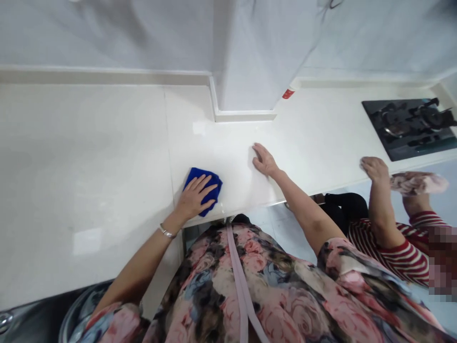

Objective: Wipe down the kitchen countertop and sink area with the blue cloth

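Observation:
My left hand (194,196) lies flat with fingers spread on a folded blue cloth (210,183), pressing it onto the white countertop (107,157) near the front edge. A bracelet sits on that wrist. My right hand (264,161) rests palm down on the bare counter to the right of the cloth, fingers stretched out and together, holding nothing.
A white wall column (246,57) juts onto the counter behind my hands. A black gas hob (410,126) sits at the far right. Another person in a red striped top (400,247) has a hand (373,169) on the counter edge. A metal sink (71,314) shows at lower left.

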{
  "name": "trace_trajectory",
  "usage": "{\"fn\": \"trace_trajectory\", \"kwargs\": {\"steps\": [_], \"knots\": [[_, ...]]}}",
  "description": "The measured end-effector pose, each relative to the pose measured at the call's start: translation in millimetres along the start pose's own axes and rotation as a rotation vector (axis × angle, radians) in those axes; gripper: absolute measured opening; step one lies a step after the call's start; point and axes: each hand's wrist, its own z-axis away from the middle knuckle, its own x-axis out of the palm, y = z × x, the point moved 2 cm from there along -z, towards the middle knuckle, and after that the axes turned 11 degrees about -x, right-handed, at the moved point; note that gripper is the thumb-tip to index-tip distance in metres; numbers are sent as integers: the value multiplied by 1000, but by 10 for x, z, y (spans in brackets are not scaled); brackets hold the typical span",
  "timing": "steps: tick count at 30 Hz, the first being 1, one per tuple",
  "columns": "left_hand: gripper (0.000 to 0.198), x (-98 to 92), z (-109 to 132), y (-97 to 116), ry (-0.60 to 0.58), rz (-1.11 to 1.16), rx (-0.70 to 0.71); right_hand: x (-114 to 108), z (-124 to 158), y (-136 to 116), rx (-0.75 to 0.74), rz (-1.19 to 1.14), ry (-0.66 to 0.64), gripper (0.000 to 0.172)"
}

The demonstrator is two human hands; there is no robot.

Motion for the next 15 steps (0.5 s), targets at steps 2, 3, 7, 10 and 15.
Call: {"fn": "trace_trajectory", "kwargs": {"steps": [2,3,7,10,15], "knots": [[52,-75,120,-101,-9,-5,24,-124,366,-72,-8,50,43,57],[52,-90,158,-118,-13,-20,35,-196,588,-91,5,89,84,55],[53,-36,154,41,-16,-112,100,-473,1482,-8,172,251,292,49],[54,111,7,346,-71,-150,206,-553,1871,120,279,310,394,44],[55,505,-337,945,-195,-137,364,-487,1932,158,370,360,474,44]]}}
